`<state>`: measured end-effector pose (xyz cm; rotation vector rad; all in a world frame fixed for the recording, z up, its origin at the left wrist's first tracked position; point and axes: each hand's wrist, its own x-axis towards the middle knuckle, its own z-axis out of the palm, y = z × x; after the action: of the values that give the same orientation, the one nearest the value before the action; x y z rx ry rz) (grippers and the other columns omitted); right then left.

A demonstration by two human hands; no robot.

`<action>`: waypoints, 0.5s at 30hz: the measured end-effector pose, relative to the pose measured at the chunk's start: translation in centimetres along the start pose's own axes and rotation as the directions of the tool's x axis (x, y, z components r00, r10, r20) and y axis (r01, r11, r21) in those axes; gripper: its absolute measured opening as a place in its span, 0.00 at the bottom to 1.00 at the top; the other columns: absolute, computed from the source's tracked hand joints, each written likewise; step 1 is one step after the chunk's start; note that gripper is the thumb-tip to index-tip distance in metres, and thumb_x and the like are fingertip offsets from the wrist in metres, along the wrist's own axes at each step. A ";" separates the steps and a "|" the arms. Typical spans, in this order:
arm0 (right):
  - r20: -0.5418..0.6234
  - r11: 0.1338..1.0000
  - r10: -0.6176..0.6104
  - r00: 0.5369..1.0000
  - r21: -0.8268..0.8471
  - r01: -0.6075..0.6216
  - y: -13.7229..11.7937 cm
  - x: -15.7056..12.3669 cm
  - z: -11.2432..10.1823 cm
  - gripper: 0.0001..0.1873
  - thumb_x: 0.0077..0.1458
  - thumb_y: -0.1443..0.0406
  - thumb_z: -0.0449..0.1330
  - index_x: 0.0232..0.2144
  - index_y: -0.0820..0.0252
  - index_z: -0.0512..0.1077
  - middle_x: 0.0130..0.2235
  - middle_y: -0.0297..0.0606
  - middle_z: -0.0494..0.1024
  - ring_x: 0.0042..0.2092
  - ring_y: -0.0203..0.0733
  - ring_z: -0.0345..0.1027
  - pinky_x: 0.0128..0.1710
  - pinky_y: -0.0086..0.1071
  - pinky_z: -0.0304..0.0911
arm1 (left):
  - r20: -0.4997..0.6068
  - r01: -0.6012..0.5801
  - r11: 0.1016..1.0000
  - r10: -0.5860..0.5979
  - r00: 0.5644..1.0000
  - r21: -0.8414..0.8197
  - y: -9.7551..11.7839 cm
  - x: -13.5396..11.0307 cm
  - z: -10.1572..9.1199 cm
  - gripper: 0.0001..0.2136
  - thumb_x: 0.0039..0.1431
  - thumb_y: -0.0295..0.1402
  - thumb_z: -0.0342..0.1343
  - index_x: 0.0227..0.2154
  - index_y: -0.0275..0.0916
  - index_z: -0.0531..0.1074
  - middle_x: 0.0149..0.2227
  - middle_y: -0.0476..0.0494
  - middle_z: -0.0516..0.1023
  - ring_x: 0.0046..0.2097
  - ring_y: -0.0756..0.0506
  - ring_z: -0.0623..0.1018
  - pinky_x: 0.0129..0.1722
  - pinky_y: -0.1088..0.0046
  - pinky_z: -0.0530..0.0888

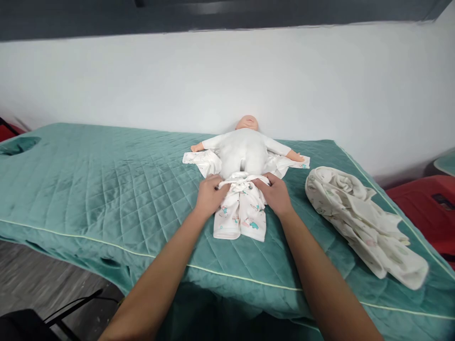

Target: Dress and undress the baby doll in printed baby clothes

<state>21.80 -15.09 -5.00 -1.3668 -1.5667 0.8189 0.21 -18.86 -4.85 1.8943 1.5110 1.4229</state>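
Bare forearms [167,270] outstretched — left grip [209,195] and right grip [277,194] level, both pinched, thumbs [223,191] inward.

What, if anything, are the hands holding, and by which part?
Small printed pants, by the bunched waist: the left hand grips one side, the right hand the other.

One doll [243,148], one trouser pair [240,206]

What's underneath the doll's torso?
White printed cloth shows on both sides of the doll, over the green quilted cover. Directly beneath the doll everything is hidden, so whether the cloth joins there cannot be told.
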 end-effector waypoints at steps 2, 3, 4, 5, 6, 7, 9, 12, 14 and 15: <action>-0.001 1.000 -0.005 1.000 -0.004 0.005 0.1 0.2 0.0 0.20 0.49 0.48 0.65 0.25 0.58 0.72 0.25 0.28 0.68 0.30 0.37 0.58 0.32 0.32 0.55 | 0.038 0.024 1.000 -0.024 0.999 -0.002 0.4 -1.6 -0.4 0.20 0.59 0.32 0.55 0.16 0.41 0.54 0.20 0.53 0.58 0.28 0.49 0.63 0.31 0.70 0.59; -0.003 1.000 -0.010 1.000 0.000 0.010 0.1 0.3 0.0 0.20 0.48 0.48 0.65 0.25 0.58 0.72 0.25 0.28 0.68 0.31 0.37 0.58 0.32 0.32 0.55 | 0.052 0.035 0.999 -0.035 0.998 0.003 0.5 -2.2 -0.5 0.21 0.61 0.34 0.55 0.16 0.41 0.53 0.20 0.53 0.57 0.28 0.49 0.63 0.31 0.70 0.59; -0.006 1.000 -0.015 1.000 0.009 0.015 0.0 0.3 0.0 0.20 0.48 0.47 0.65 0.25 0.58 0.71 0.25 0.28 0.68 0.31 0.37 0.58 0.32 0.32 0.55 | 0.059 0.042 0.999 -0.043 0.997 0.014 0.6 -2.6 -0.6 0.21 0.62 0.36 0.54 0.17 0.41 0.53 0.20 0.53 0.57 0.28 0.49 0.63 0.31 0.70 0.59; -0.009 1.000 -0.021 1.000 0.019 0.021 -0.1 0.1 0.0 0.20 0.48 0.47 0.65 0.25 0.58 0.71 0.26 0.28 0.69 0.31 0.37 0.58 0.32 0.32 0.55 | 0.061 0.046 0.998 -0.048 0.997 0.031 0.6 -2.9 -0.6 0.21 0.63 0.37 0.54 0.17 0.41 0.54 0.21 0.52 0.58 0.29 0.49 0.64 0.32 0.70 0.59; -0.011 0.999 -0.027 1.000 0.027 0.027 -0.3 -0.2 -0.1 0.20 0.49 0.47 0.65 0.26 0.58 0.71 0.26 0.28 0.69 0.31 0.37 0.58 0.32 0.32 0.55 | 0.057 0.050 0.997 -0.052 0.997 0.052 0.6 -3.0 -0.7 0.20 0.64 0.38 0.53 0.18 0.41 0.55 0.22 0.52 0.60 0.29 0.48 0.65 0.32 0.70 0.60; -0.008 0.999 -0.032 0.999 0.030 0.032 -0.5 -0.8 -0.2 0.20 0.50 0.47 0.65 0.26 0.58 0.72 0.26 0.29 0.69 0.31 0.37 0.58 0.32 0.32 0.55 | 0.047 0.055 0.996 -0.059 0.997 0.075 0.6 -3.0 -0.6 0.19 0.64 0.39 0.53 0.19 0.41 0.57 0.23 0.52 0.61 0.30 0.48 0.65 0.33 0.70 0.61; 0.014 0.999 -0.040 0.999 0.033 0.039 -0.9 -2.5 -0.4 0.21 0.52 0.47 0.64 0.26 0.58 0.72 0.26 0.29 0.69 0.31 0.37 0.58 0.31 0.32 0.55 | 0.022 0.081 0.990 -0.084 0.996 0.112 0.5 -2.7 -0.5 0.16 0.65 0.40 0.52 0.22 0.41 0.60 0.25 0.51 0.64 0.32 0.48 0.67 0.34 0.70 0.61; 0.069 0.998 -0.032 0.997 0.057 0.028 -1.5 -6.1 -0.6 0.22 0.55 0.47 0.63 0.25 0.58 0.70 0.24 0.29 0.67 0.29 0.36 0.57 0.30 0.31 0.54 | 0.009 0.122 0.983 -0.125 0.992 0.139 0.3 -2.1 -0.2 0.14 0.65 0.40 0.52 0.25 0.41 0.64 0.27 0.51 0.67 0.33 0.47 0.68 0.34 0.71 0.63; 0.102 0.998 -0.018 0.995 0.066 0.011 -1.8 -8.2 -0.7 0.20 0.57 0.48 0.62 0.27 0.58 0.70 0.24 0.29 0.68 0.29 0.37 0.59 0.30 0.32 0.56 | 0.015 0.118 0.981 -0.122 0.992 0.151 0.1 -2.0 -0.2 0.12 0.65 0.39 0.53 0.26 0.41 0.66 0.28 0.50 0.69 0.34 0.47 0.69 0.35 0.71 0.64; 0.121 0.998 -0.016 0.992 0.065 0.008 -1.9 -9.0 -0.7 0.19 0.57 0.48 0.62 0.30 0.58 0.71 0.26 0.30 0.70 0.30 0.38 0.61 0.32 0.32 0.58 | 0.012 0.110 0.981 -0.114 0.993 0.157 0.1 -1.9 -0.1 0.11 0.64 0.38 0.53 0.27 0.41 0.67 0.28 0.50 0.70 0.34 0.47 0.70 0.36 0.71 0.64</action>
<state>21.76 -24.31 -4.70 -1.2804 -1.6257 0.9531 0.24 -20.57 -5.68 1.8719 1.7352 1.2645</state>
